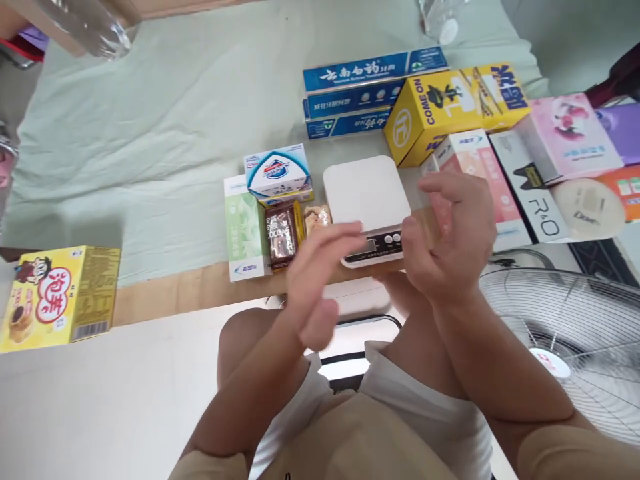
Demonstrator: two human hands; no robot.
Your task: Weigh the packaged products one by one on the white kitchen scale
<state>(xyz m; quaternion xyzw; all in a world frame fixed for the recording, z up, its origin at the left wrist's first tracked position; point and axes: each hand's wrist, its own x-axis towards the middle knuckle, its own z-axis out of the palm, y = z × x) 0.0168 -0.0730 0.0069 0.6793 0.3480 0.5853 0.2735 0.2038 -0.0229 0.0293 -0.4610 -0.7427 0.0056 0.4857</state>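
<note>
A white kitchen scale (367,193) lies at the table's near edge, its flat platform bare and a dark display strip along the front. My left hand (317,283) hovers over the scale's front left corner, fingers stretched out and holding nothing. My right hand (453,233) is raised by the scale's right side, its fingers curved and apart from the thumb, with nothing in it. Left of the scale are a small snack pack (317,217), a brown wrapped snack (283,233), a white-and-blue soap box (277,172) and a green-and-white box (244,230).
Blue toothpaste boxes (370,73) are stacked behind the scale. To the right stand a yellow box (450,107), a pink-and-white box (493,180), a grey box (530,190) and a round container (590,208). A fan (575,320) is at lower right, a yellow snack box (60,297) far left.
</note>
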